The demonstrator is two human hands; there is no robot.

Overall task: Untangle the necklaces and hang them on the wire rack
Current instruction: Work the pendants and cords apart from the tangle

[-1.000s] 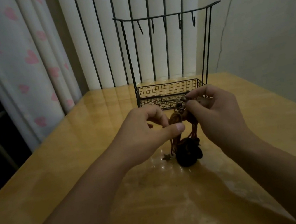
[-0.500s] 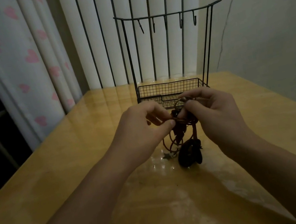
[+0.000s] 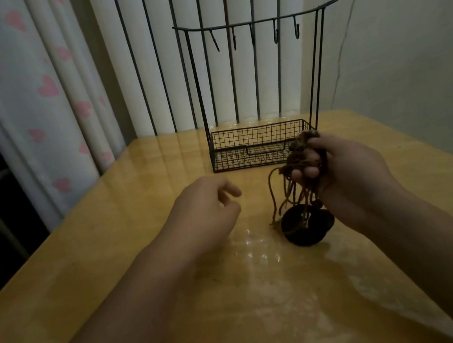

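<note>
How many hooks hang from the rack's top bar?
5, in a row under the top bar of the rack: at and. All are bare; none looks hidden.

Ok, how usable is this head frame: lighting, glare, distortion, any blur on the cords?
Head view: dim and warm, so the pendants read as one dark mass; glare patches sit on the glossy table; wide-angle bends the wire rack top bar; the necklace cords under the right hand are soft; the left hand is sharp enough.
</note>
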